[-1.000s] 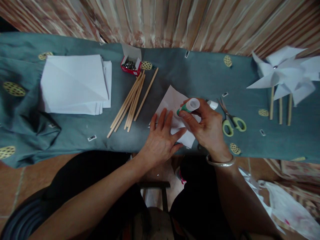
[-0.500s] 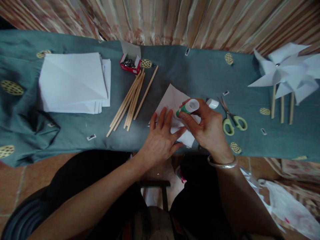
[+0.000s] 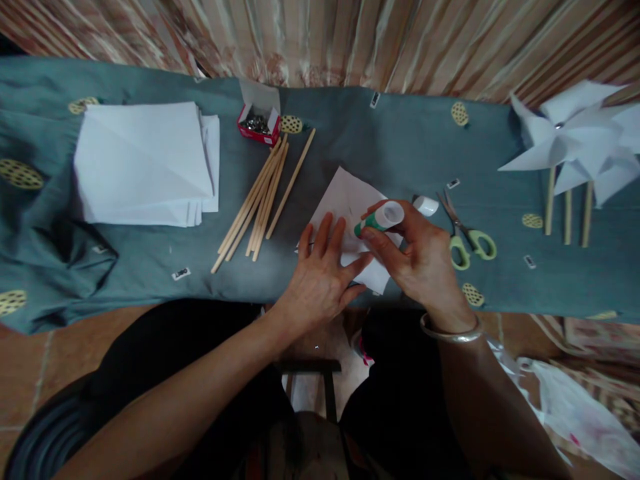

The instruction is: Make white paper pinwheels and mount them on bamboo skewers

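A sheet of white paper (image 3: 343, 190) lies turned cornerwise on the cloth in front of me. My left hand (image 3: 323, 277) rests flat on its lower left part, fingers spread. In my right hand (image 3: 417, 250) is a white and green glue stick (image 3: 387, 215), gripped between thumb and fingers and tilted. Its lower end points down at the paper; the tip itself is hidden by the hand and tube. The white glue cap (image 3: 425, 205) lies just beyond my right hand, beside scissors (image 3: 463, 233) with light green handles.
Several wooden sticks (image 3: 260, 200) lie left of the paper, below a red box of metal pins (image 3: 260, 123). A stack of white paper (image 3: 143, 163) is at the left. Paper pinwheels (image 3: 575, 133) on sticks lie at the far right. A teal patterned cloth (image 3: 400, 147) covers the table.
My right hand has moved slightly to the right with the glue stick over the paper. The left hand stays in place on the sheet.
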Tool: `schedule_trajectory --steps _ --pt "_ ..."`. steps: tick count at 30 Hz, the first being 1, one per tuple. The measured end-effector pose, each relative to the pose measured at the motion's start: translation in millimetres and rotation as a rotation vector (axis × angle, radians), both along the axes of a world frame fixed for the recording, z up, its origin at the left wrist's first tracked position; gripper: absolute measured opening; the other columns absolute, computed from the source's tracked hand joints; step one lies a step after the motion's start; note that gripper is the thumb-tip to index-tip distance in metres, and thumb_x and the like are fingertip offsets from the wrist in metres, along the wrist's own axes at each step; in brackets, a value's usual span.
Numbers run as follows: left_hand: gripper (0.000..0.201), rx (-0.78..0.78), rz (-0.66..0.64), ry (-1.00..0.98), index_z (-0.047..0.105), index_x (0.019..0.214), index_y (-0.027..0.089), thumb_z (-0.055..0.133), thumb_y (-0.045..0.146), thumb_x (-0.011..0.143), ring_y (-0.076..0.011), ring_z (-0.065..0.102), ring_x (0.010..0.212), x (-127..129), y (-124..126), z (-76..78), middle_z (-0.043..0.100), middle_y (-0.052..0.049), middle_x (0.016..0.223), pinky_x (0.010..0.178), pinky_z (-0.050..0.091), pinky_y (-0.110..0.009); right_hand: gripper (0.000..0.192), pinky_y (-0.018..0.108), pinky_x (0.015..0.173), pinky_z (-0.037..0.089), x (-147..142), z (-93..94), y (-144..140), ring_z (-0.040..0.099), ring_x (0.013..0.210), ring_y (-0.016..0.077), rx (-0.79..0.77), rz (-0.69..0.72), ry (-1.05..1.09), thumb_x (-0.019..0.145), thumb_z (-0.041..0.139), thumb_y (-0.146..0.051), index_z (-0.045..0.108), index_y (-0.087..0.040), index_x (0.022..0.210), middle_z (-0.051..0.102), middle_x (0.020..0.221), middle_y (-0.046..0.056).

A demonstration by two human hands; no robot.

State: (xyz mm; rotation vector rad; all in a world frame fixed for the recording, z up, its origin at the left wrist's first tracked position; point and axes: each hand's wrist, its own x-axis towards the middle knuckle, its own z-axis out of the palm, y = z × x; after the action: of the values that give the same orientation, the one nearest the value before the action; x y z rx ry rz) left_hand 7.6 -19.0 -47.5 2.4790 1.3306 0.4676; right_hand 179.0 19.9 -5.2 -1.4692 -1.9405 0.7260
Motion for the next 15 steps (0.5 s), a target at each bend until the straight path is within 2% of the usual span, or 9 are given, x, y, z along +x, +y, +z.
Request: schedule_trajectory --steps 15 --pt "0.053 -0.017 -0.001 -0.009 0.052 0.136 0.033 0.061 0.049 0.087 -0.0412 0.012 0.149 -0.7 0.7 -0.6 0.021 -0.010 0.162 0.113 0.017 -0.068 0.023 0.038 0.079 0.057 5.1 -1.3 -1.5 0.069 0.085 0.0208 0.007 -0.018 0.002 0.090 0.060 -0.040 0.062 -0.026 0.109 0.071 0.097 0.004"
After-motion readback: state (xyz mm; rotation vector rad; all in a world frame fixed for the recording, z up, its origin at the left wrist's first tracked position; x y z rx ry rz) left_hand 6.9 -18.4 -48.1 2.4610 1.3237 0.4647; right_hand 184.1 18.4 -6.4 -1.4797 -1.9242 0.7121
